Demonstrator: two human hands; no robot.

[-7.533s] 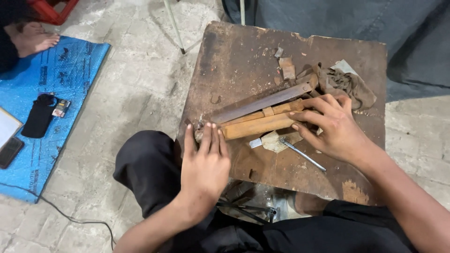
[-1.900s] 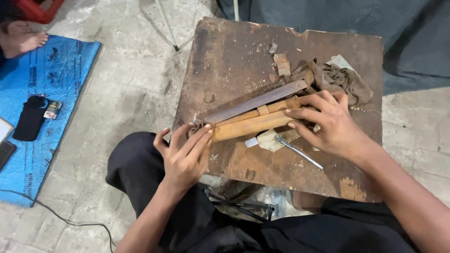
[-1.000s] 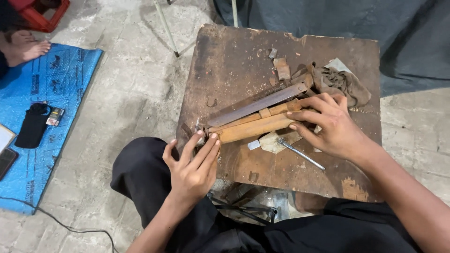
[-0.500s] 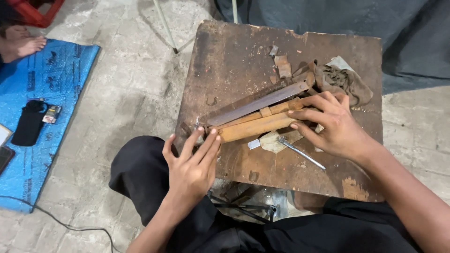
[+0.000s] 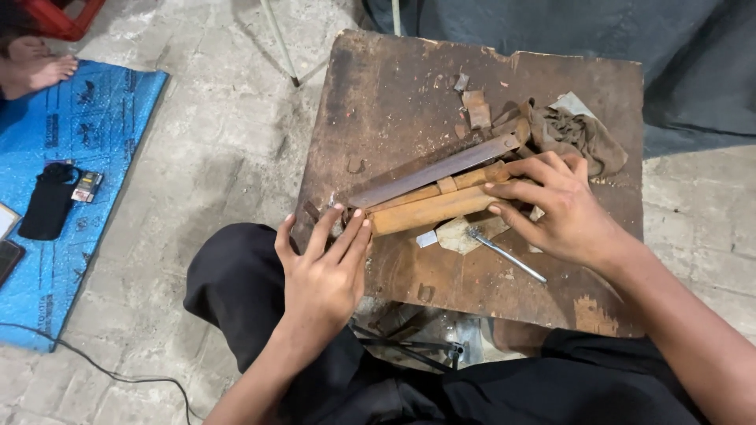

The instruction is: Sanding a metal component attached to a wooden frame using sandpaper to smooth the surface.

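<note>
The left hand (image 5: 324, 267) lies at the near left corner of the rusty metal table (image 5: 394, 94), its fingers stretched forward and close together, the tips pressed on the left end of a bundle of wooden sticks (image 5: 429, 211); whether it pinches anything small there cannot be told. The right hand (image 5: 563, 208) rests on the other end of the same bundle, fingers curled over the sticks and holding them down against the tabletop. Just behind the sticks, touching them along its length, lies a long flat metal bar (image 5: 433, 169), set at a slant from the near left up toward the far right. In front of the sticks, under the right hand, a thin metal rod (image 5: 508, 253) rests on a pale scrap of paper (image 5: 465, 234), and a small white rectangular tag (image 5: 427, 238) lies just beside that scrap. A crumpled brown rag (image 5: 579, 134) sits at the far right of the table, with a small brownish rectangular chip (image 5: 476, 108) near it. On the concrete floor to the left lies a blue plastic sheet (image 5: 102, 126) with faint printing; on it sit a black pouch (image 5: 49, 206) and, touching its upper edge, a small flat packet (image 5: 87, 186) with light and dark patches. Another person's bare foot (image 5: 39, 71) rests at the sheet's far corner.
</note>
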